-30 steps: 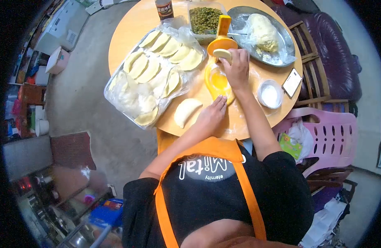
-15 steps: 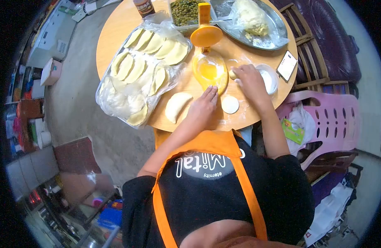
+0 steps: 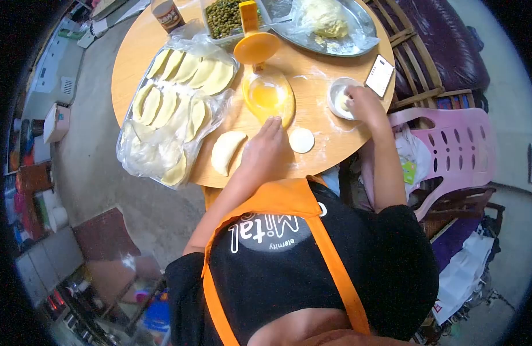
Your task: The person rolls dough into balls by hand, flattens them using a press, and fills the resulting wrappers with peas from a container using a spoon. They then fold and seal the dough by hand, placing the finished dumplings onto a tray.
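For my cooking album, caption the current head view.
Right hand dips into a white powder bowl; left hand rests by the yellow press.

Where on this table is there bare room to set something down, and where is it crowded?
Bare tabletop shows left of the tray, and, lightly floured, between the yellow press and white bowl. Crowded: the far side, with jar, green filling and metal platter, and around the left hand, between dumpling and dough disc.

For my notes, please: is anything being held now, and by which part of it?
The left hand rests its fingertips on the near end of the yellow press. The right hand dips into the bowl; whether it holds anything cannot be told.
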The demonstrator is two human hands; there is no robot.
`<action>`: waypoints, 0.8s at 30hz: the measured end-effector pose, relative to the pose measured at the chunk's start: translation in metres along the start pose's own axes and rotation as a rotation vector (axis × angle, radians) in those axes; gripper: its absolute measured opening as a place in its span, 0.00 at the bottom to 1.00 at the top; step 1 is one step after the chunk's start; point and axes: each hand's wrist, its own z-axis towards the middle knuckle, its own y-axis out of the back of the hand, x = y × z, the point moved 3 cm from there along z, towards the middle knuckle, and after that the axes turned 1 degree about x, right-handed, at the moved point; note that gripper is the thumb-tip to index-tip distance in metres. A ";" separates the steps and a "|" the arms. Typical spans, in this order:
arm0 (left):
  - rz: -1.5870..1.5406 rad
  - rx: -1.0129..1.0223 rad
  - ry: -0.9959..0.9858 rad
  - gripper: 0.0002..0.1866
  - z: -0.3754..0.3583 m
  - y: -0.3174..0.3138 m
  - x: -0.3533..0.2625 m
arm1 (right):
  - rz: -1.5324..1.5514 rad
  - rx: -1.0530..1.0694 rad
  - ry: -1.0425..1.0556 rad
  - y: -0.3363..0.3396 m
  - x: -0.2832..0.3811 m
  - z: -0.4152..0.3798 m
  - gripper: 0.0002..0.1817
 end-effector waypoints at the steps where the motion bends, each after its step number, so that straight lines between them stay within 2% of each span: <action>1: -0.009 -0.007 0.002 0.23 -0.001 -0.003 0.002 | -0.019 -0.036 0.048 -0.024 -0.014 0.005 0.12; 3: -0.025 -0.014 0.009 0.23 0.000 -0.003 0.003 | -0.022 -0.103 0.067 -0.023 -0.011 0.004 0.11; 6: -0.037 -0.012 0.024 0.23 -0.002 0.001 0.001 | -0.133 -0.014 0.041 -0.001 0.015 0.000 0.11; 9: -0.033 -0.015 0.022 0.23 -0.001 -0.001 0.000 | -0.071 0.043 0.062 -0.020 0.010 0.010 0.12; 12: -0.023 -0.017 0.013 0.23 -0.003 -0.002 0.003 | -0.011 0.103 -0.019 -0.011 0.001 0.012 0.17; 15: -0.040 -0.019 0.027 0.22 -0.003 -0.005 0.004 | -0.029 0.125 0.018 -0.019 -0.011 0.014 0.21; 18: -0.037 -0.010 0.042 0.21 0.000 -0.004 0.000 | -0.101 0.055 0.105 -0.026 -0.006 0.010 0.22; 21: -0.006 -0.039 0.003 0.21 -0.002 -0.010 0.008 | 0.001 0.105 -0.001 -0.021 -0.006 0.011 0.22; 24: 0.003 -0.066 -0.003 0.21 -0.004 -0.012 0.010 | 0.386 0.105 -0.041 -0.012 -0.004 0.008 0.19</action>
